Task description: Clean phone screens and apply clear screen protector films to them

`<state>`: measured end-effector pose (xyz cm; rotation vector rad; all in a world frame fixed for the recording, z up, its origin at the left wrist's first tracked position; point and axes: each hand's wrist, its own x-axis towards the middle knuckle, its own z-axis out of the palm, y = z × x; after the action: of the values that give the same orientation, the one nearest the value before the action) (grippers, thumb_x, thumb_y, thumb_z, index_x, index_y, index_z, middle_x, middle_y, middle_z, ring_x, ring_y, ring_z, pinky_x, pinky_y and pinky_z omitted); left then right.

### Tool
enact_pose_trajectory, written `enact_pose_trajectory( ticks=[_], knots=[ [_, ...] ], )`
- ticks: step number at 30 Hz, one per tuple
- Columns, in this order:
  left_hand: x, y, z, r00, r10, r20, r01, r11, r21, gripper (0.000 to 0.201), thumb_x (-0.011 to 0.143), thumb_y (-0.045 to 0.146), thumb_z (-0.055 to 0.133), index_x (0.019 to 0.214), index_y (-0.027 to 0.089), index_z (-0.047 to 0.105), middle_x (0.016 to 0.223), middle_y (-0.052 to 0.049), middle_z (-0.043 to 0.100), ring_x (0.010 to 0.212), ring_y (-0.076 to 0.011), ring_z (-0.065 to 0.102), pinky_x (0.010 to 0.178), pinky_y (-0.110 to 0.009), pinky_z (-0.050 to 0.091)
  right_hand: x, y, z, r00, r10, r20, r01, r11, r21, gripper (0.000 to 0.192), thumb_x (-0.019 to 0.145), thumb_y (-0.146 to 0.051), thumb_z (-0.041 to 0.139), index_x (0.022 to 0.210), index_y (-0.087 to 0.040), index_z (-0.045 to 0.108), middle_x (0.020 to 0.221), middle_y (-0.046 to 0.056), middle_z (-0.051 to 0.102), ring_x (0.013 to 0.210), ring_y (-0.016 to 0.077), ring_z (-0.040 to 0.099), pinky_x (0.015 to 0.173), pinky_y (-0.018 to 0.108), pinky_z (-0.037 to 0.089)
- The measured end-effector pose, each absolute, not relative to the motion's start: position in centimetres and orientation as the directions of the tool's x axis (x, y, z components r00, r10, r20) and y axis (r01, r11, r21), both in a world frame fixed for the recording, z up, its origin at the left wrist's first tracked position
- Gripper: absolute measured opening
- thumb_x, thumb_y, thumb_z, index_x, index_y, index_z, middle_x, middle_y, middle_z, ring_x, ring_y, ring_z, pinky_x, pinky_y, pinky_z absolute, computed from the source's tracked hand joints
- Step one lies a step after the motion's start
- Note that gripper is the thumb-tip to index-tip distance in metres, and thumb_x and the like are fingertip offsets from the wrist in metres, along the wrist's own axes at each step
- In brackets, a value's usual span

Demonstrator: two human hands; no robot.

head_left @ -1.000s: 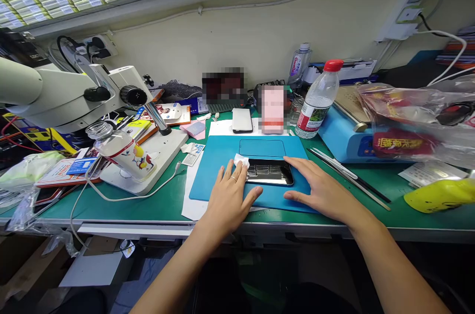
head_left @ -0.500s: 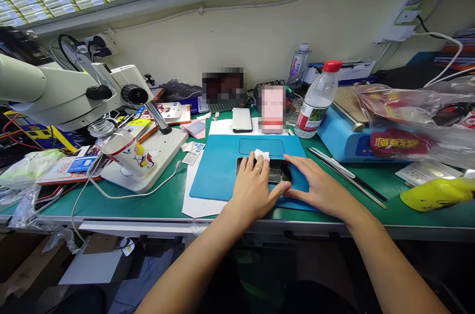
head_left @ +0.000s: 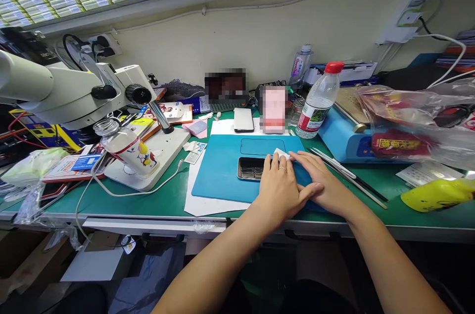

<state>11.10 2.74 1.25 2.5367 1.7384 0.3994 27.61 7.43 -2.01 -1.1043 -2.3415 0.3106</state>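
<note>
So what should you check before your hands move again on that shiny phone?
1. Cloth under left hand fingertips, on the phone: ok.
2. Right hand flat at the phone's right end, steadying it: ok.
3. Phone lying wholly on the blue mat: ok.
4. Bottle cap on, standing off the mat: ok.
5. Tweezers apart from the right hand: ok.
6. Glass clean under the hands: cannot tell.

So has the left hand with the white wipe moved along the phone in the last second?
Yes. The left hand slid rightward with the white wipe over the phone, from the blue mat's middle towards the right hand.
</note>
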Motion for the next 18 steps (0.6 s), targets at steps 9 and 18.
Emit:
enact_pose_trajectory(
  ticks=[9,18],
  knots=[
    [11.1,0.4,0.9,0.371,0.903,0.218,0.89,-0.413,0.195,0.091,0.1,0.071,0.017,0.149,-0.001,0.043,0.155,-0.021,0.043,0.149,-0.0355,0.03,0.123,-0.052,0.024,27.6,7.2,-1.7,-0.522,0.788,0.326,0.666,0.615,-0.422,0.065,0.088,-0.043,0.059,0.148,-0.023,0.043,0.141,0.017,0.055,0.134,0.0365,0.05,0.109,0.06,0.043],
    [9.3,-2.0,0.9,0.397,0.888,0.231,0.877,-0.442,0.189,0.084,0.101,0.068,0.022,0.15,0.005,0.044,0.156,-0.018,0.043,0.149,-0.0354,0.032,0.123,-0.053,0.025,27.1,6.4,-0.5,-0.548,0.793,0.265,0.655,0.604,-0.455,0.077,0.085,-0.058,0.064,0.151,-0.025,0.041,0.146,0.015,0.055,0.133,0.0371,0.053,0.109,0.058,0.045]
  ],
)
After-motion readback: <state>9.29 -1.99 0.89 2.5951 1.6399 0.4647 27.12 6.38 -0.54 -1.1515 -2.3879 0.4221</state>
